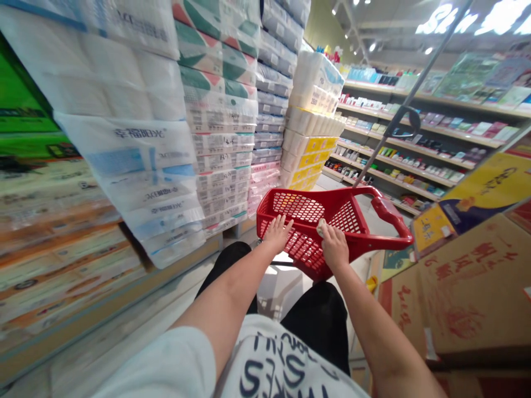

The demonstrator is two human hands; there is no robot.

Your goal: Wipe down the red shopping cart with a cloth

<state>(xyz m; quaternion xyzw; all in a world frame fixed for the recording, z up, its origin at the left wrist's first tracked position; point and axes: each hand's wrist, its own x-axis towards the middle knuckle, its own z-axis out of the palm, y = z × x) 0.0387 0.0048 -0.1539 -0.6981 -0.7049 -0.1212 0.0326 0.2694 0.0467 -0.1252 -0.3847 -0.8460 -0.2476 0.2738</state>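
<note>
A red plastic shopping cart basket (305,250) with perforated walls stands in front of my knees, its handle (390,218) toward the right. On its near rim lies my left hand (277,234), fingers stretched out and holding nothing. Farther right along the same rim, my right hand (335,244) is closed on a small crumpled pale cloth (321,228), only part of which shows beyond the fingers. The cloth is at the rim. What part of the basket's floor holds is hidden by the near wall.
Tall stacks of wrapped tissue packs (222,116) and toilet rolls (309,110) line the left side. Cardboard boxes (468,287) stand close on the right. A grey pole (398,116) rises behind the basket. Stocked shelves (418,127) fill the back.
</note>
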